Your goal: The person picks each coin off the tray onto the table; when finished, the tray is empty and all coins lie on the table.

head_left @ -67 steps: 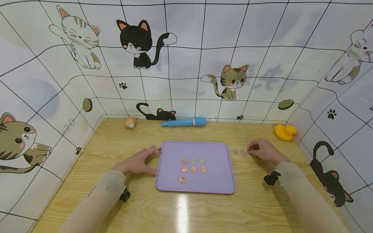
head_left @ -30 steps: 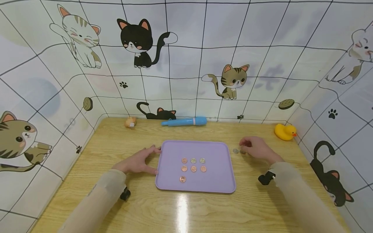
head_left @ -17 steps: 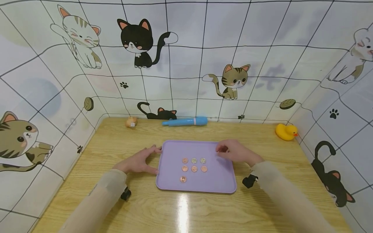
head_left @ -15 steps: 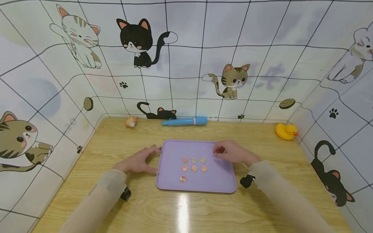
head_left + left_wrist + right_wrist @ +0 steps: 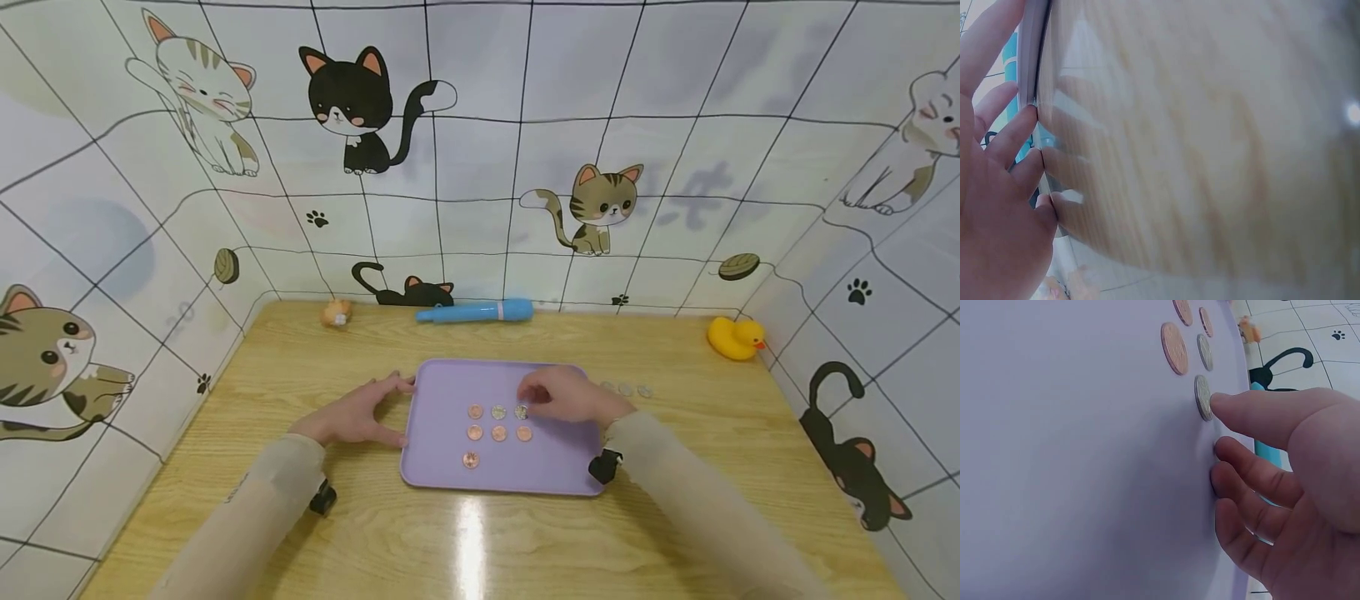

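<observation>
A lilac tray holds several copper coins and two silver coins. My left hand is spread beside the tray's left edge, with fingertips and thumb touching the rim. Over the tray's right half my right hand reaches in, its thumb tip right at the nearer silver coin, which lies flat on the tray. The other fingers are loosely bent, with their tips close to the tray surface. Right of the tray, three silver coins lie in a row on the wooden table.
Along the back wall lie a blue pen-shaped object and a small orange-brown figure. A yellow rubber duck sits in the back right corner. Cat-printed cloth walls enclose the table on the back and sides.
My right hand has left the row of silver coins on the table and moved left over the tray to a silver coin there. My left hand has stayed at the tray's edge.
</observation>
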`<state>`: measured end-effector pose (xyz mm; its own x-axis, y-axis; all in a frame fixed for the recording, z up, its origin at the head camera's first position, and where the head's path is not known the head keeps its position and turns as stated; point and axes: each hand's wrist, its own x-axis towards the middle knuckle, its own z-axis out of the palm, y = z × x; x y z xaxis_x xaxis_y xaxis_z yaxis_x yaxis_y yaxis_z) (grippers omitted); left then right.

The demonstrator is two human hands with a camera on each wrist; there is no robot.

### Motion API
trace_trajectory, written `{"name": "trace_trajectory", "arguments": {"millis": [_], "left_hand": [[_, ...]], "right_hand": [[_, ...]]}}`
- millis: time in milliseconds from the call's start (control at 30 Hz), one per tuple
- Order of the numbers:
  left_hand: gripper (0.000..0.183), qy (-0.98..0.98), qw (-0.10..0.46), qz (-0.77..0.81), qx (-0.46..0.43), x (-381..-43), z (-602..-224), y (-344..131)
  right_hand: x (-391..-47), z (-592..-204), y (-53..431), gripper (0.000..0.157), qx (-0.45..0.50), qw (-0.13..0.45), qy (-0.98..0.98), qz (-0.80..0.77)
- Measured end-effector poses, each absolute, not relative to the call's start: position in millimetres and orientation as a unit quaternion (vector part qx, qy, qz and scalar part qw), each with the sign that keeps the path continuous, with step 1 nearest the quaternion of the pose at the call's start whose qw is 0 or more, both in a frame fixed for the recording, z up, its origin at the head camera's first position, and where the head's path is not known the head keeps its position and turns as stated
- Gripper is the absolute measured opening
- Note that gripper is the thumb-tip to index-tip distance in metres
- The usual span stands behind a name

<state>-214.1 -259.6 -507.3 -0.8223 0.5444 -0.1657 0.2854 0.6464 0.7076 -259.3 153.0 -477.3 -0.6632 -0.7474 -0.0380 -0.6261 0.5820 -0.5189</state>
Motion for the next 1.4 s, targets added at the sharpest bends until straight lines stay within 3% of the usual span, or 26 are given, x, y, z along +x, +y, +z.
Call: {"name": "trace_trajectory", "arguments": {"millis": [267,1400], "left_hand": [[0.082,0.889,0.192,0.354,0.218,-212,-506,-259],[0.082,0.888,0.182,0.356,0.228,-212,-507,-259]], "right_hand": [[-260,-480,144,0.017,-0.391,0.159,0.871,-0.25],[-262,-475,137,0.018,-0.382,0.19,0.873,-0.237]]}}
